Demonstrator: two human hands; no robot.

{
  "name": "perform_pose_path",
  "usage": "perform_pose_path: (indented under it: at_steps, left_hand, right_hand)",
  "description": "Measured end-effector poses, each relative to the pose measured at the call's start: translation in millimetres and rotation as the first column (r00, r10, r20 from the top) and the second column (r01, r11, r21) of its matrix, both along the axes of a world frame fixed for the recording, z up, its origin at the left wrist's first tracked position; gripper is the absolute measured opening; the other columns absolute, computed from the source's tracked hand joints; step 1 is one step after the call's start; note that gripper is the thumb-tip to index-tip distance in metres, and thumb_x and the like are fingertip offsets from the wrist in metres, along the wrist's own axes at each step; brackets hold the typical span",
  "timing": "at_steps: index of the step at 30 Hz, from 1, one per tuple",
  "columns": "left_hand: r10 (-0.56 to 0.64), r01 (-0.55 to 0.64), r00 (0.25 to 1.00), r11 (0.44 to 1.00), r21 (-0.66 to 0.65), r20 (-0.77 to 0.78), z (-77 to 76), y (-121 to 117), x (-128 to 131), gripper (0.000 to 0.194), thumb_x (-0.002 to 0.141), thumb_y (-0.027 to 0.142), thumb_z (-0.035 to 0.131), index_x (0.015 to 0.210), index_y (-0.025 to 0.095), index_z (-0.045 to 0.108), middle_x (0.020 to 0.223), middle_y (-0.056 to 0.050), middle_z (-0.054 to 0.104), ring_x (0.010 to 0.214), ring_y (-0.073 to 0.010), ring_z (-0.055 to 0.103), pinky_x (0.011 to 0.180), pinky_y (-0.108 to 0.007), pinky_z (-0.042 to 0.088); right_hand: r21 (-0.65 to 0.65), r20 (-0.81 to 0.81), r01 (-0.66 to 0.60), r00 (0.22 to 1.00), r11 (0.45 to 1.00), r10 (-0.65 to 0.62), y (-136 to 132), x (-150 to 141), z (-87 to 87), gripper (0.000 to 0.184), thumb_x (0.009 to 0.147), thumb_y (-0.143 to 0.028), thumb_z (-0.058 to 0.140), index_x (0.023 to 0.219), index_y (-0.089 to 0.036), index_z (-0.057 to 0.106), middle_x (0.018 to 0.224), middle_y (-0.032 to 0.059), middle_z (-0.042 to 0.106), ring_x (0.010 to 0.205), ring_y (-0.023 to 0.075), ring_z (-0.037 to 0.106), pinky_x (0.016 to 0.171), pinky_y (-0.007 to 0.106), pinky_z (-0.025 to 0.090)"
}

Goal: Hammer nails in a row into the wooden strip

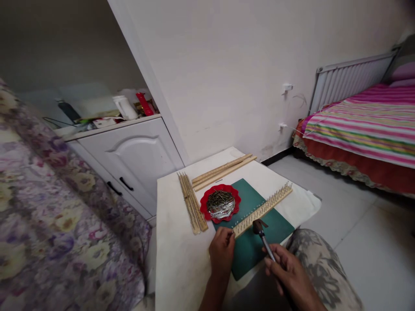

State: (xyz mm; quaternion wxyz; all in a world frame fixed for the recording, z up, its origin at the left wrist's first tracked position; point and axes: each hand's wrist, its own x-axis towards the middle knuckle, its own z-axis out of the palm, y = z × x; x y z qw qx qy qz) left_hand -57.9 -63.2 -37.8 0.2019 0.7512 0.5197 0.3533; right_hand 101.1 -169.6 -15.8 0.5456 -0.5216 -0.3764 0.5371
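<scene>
A hammer [267,247] is in my right hand [288,270], its fingers closed around the handle. The hammer's dark head hangs just in front of a narrow wooden strip [267,208] studded with rows of upright nails. My left hand [223,248] is at the strip's near left end, fingertips pinched together; whatever is between them is too small to make out. Beneath the strip lies a green mat [248,255]. A red scalloped dish [203,206] holds a heap of loose nails [221,203] on the mat's left edge.
More nail-studded wooden strips [191,203] lie left of the dish, and wooden strips [223,170] lie behind it on the white table [181,268]. A white cabinet [129,160] and a floral curtain [81,242] are on the left. A bed [366,125] stands at right.
</scene>
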Motion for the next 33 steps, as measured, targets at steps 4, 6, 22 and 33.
perform_pose_path:
  at_steps: [4, 6, 22, 33]
  left_hand:
    - [0.013, -0.014, 1.0, 1.0, -0.015, -0.023, -0.6, 0, 2, 0.017, 0.083, 0.025, 0.044, 0.077, 0.02, 0.059, 0.078, 0.001, 0.055, 0.069, -0.0102, 0.053, 0.064, -0.02, 0.039]
    - [0.016, -0.017, 1.0, 1.0, -0.024, -0.02, -0.3, 0, 3, 0.017, 0.083, 0.024, 0.043, 0.077, 0.02, 0.059, 0.078, 0.002, 0.055, 0.069, -0.01, 0.053, 0.064, -0.02, 0.038]
    - [0.021, -0.022, 1.0, 0.999, -0.035, -0.019, -6.0, 2, 0, 0.013, 0.077, 0.017, 0.044, 0.068, 0.019, 0.053, 0.07, 0.003, 0.051, 0.065, -0.0099, 0.05, 0.059, -0.02, 0.032]
    - [-0.025, 0.028, 0.998, 0.998, -0.059, 0.061, -2.2, -2, 0, 0.014, 0.078, 0.018, 0.044, 0.073, 0.019, 0.058, 0.074, 0.001, 0.054, 0.069, -0.0117, 0.052, 0.063, -0.022, 0.036]
  right_hand:
    - [0.019, -0.002, -0.112, 0.994, 0.994, 0.112, 6, -5, 7.9, 0.03, 0.078, -0.045, 0.055, 0.09, -0.019, 0.048, 0.055, -0.0084, 0.054, 0.028, 0.0024, 0.032, 0.031, 0.015, 0.02]
    - [0.026, 0.001, -0.165, 0.986, 0.986, 0.165, 10, -9, 12.4, 0.029, 0.078, -0.045, 0.054, 0.088, -0.019, 0.047, 0.053, -0.009, 0.053, 0.027, 0.002, 0.03, 0.031, 0.015, 0.019]
    - [0.048, 0.103, -0.232, 0.969, 0.972, 0.226, 25, -28, 21.0, 0.021, 0.081, -0.04, 0.052, 0.08, -0.019, 0.049, 0.054, -0.0095, 0.048, 0.032, 0.0029, 0.031, 0.03, 0.013, 0.024]
    - [0.048, 0.138, -0.237, 0.964, 0.97, 0.228, 14, -22, 16.8, 0.018, 0.078, -0.037, 0.055, 0.075, -0.02, 0.049, 0.057, -0.0062, 0.048, 0.039, 0.0067, 0.035, 0.033, 0.016, 0.026]
